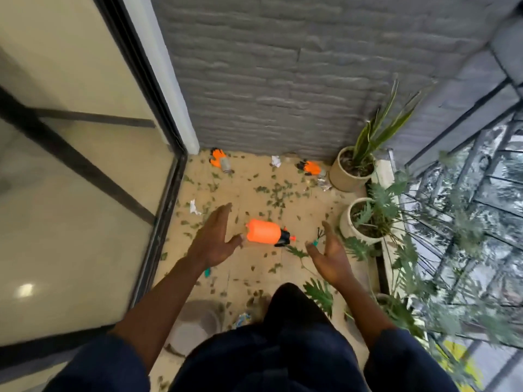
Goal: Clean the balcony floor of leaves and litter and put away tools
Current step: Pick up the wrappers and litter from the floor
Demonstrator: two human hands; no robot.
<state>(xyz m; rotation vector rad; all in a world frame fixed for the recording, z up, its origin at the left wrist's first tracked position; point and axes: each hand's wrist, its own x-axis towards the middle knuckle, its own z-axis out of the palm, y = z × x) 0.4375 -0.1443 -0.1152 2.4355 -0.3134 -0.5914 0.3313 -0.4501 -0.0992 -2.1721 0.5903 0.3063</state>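
An orange spray bottle with a black nozzle lies on its side on the tan balcony floor. My left hand hovers open just left of it, and my right hand hovers open to its right, both empty. A small hand rake with a teal handle lies by my right thumb. One orange glove sits at the far left corner, another orange glove near the far pot. Green leaves and crumpled paper scraps are scattered over the tiles.
A glass sliding door runs along the left and a grey brick wall closes the far end. Potted plants line the right side by a metal railing. A grey bucket stands by my left knee.
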